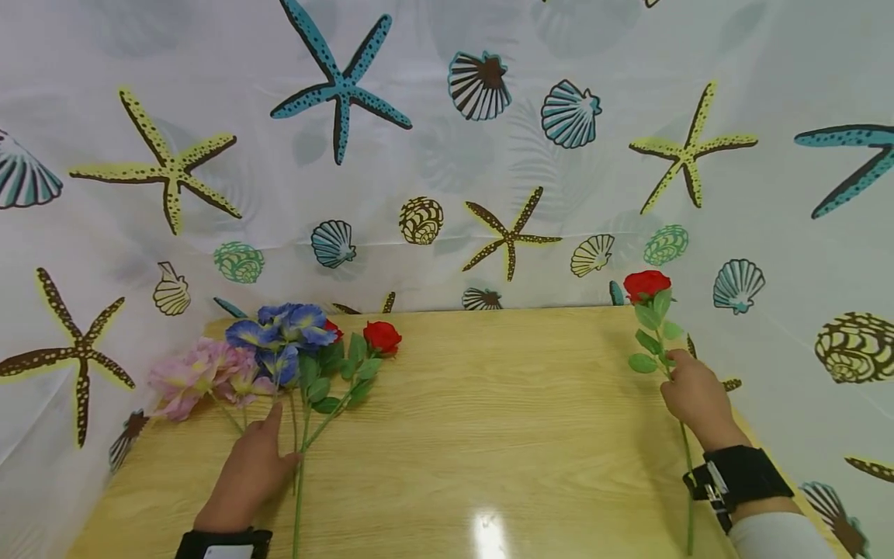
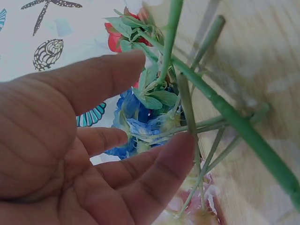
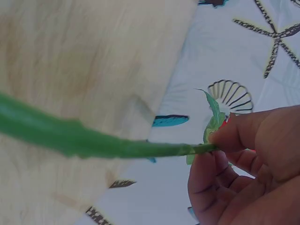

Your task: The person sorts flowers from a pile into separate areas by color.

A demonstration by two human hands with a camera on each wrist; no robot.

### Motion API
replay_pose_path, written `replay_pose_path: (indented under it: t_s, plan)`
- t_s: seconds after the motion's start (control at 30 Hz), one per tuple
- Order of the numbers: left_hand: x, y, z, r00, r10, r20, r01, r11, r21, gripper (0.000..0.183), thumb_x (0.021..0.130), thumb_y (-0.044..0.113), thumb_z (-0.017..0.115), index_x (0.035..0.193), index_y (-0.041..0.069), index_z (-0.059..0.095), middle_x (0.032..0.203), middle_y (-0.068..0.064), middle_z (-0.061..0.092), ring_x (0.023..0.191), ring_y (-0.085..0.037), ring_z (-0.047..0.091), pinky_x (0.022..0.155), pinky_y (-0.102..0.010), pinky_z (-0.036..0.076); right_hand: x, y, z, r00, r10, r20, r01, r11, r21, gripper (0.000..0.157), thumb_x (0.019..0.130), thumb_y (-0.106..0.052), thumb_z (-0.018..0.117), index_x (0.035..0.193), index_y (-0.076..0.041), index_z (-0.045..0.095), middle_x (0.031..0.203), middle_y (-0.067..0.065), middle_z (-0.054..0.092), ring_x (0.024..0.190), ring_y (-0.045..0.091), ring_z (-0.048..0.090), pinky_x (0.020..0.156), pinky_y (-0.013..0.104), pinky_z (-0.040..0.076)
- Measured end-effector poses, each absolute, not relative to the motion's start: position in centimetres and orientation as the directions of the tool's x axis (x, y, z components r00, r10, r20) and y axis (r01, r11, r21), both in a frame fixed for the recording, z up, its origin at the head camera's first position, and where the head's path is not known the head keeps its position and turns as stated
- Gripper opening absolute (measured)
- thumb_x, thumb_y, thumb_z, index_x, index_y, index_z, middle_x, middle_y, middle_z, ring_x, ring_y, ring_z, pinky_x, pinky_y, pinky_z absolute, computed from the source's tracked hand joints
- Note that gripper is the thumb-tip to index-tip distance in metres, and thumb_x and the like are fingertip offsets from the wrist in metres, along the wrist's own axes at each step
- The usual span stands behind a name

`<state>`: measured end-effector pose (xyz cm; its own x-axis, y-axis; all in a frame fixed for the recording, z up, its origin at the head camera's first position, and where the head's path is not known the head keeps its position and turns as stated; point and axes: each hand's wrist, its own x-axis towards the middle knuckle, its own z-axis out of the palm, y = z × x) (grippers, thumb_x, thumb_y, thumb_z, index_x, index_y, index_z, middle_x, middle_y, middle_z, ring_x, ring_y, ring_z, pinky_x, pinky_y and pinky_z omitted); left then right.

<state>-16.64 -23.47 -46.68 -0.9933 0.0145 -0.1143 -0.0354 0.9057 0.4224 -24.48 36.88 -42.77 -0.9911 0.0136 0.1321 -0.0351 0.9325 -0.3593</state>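
At the table's right side my right hand (image 1: 696, 400) pinches the stem of an artificial red rose (image 1: 647, 285) just below its leaves. The right wrist view shows thumb and fingertips on the green stem (image 3: 117, 147), whose lower length hangs toward the table's near side. My left hand (image 1: 253, 470) has thumb and fingers spread apart over a group of flower stems. A fingertip (image 2: 180, 150) is right at one thin stem in the left wrist view. Beyond that hand lie blue flowers (image 1: 279, 334), pink flowers (image 1: 199, 373) and red roses (image 1: 382, 338), one partly hidden behind the blue petals.
The light wooden table (image 1: 503, 419) has its far edge against a white cloth (image 1: 447, 272) printed with starfish and shells. This cloth also runs along both sides. Several stems cross one another near my left hand. A dark band (image 1: 747, 475) wraps my right wrist.
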Motion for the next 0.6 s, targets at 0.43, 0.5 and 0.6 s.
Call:
replay_pose_path:
  t_s: [0.43, 0.5, 0.6]
  plan:
    - [-17.3, -23.4, -45.6, -0.997, -0.015, -0.078, -0.048, 0.899, 0.435, 0.072, 0.08, -0.001, 0.063, 0.142, -0.015, 0.029, 0.09, -0.025, 0.064, 0.071, -0.033, 0.059, 0.054, -0.039, 0.044, -24.9, 39.3, -44.8, -0.996, 0.029, 0.088, 0.022, 0.996, -0.083, 0.037, 0.094, 0.004, 0.041, 0.129, 0.017, 0.039, 0.104, 0.045, 0.044, 0.047, 0.026, 0.044, 0.039, 0.037, 0.037]
    - [-17.3, -23.4, -45.6, -0.998, -0.031, -0.06, -0.054, 0.904, 0.425, 0.069, 0.078, -0.005, 0.061, 0.139, -0.017, 0.032, 0.087, -0.024, 0.063, 0.068, -0.032, 0.058, 0.052, -0.038, 0.042, -24.8, 39.4, -45.2, -0.996, 0.023, 0.084, 0.018, 0.998, -0.057, 0.038, 0.094, 0.004, 0.042, 0.129, 0.018, 0.039, 0.105, 0.048, 0.042, 0.047, 0.029, 0.045, 0.038, 0.039, 0.038]
    - [-17.4, -23.3, -45.8, -0.998, -0.051, -0.036, -0.061, 0.909, 0.412, 0.062, 0.079, -0.006, 0.058, 0.135, -0.021, 0.036, 0.091, -0.03, 0.062, 0.073, -0.039, 0.059, 0.056, -0.044, 0.047, -24.7, 39.8, -45.9, -0.997, 0.018, 0.071, 0.016, 0.999, -0.038, 0.04, 0.093, 0.004, 0.046, 0.13, 0.017, 0.04, 0.11, 0.049, 0.04, 0.051, 0.032, 0.047, 0.038, 0.041, 0.04]
